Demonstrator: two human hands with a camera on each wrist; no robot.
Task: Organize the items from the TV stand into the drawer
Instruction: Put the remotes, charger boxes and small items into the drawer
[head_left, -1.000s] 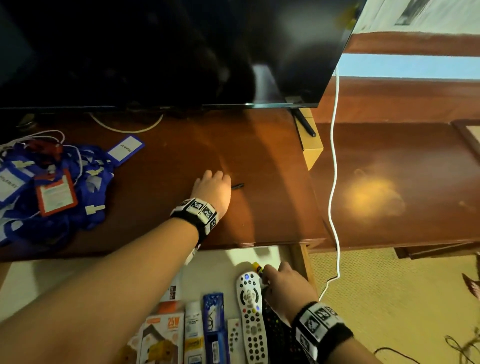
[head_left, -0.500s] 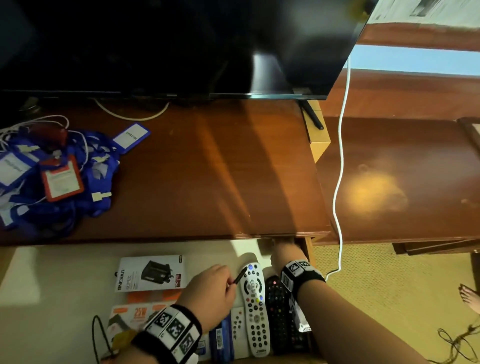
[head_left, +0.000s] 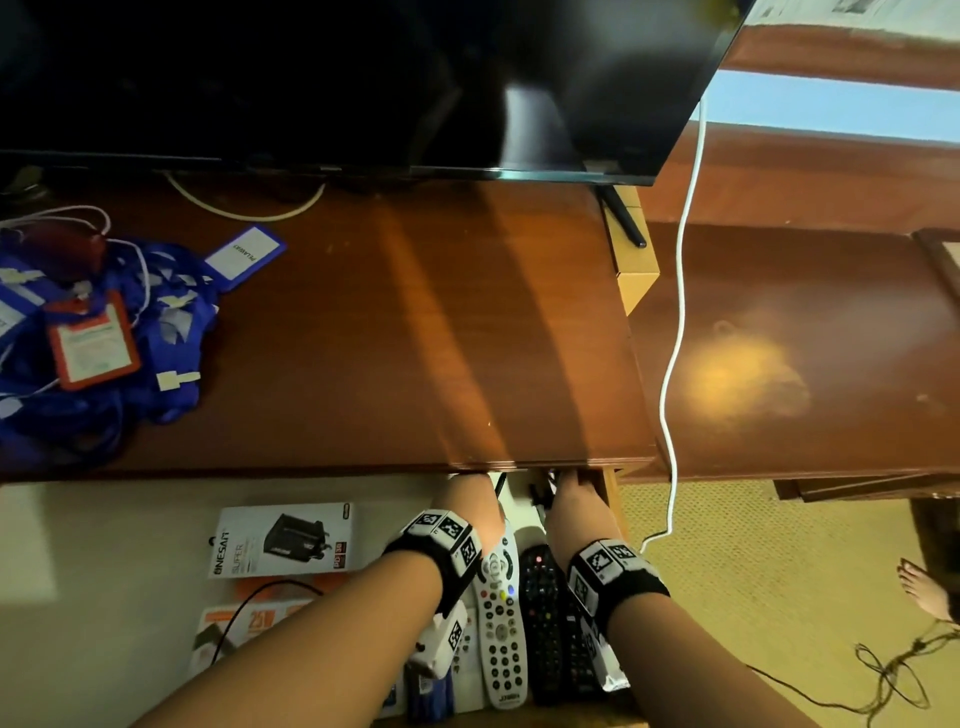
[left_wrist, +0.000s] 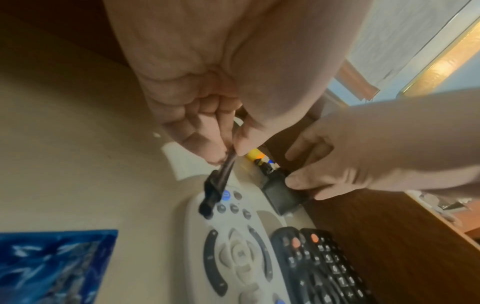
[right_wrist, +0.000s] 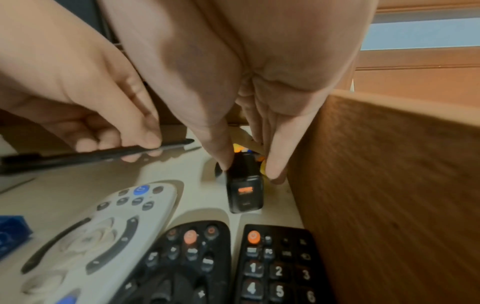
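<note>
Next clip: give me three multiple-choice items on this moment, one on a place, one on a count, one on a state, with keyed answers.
1. Where does the pile of blue lanyards lie?
A in the drawer
B on the stand's top
C on the floor

2. How many black remotes are in the drawer?
A two
B one
C four

3. What does the left hand hold?
A nothing
B a white remote
C a black pen

B: the pile sits left on the top.
A: two lie side by side.
C: its fingertips pinch the pen.

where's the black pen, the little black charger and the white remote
black pen (right_wrist: 78, 157), right wrist view, middle of the barrel, pinched by the left hand (right_wrist: 85, 98).
black charger (right_wrist: 244, 189), right wrist view, its face with the orange port.
white remote (head_left: 500, 618), head view, its button pad.
</note>
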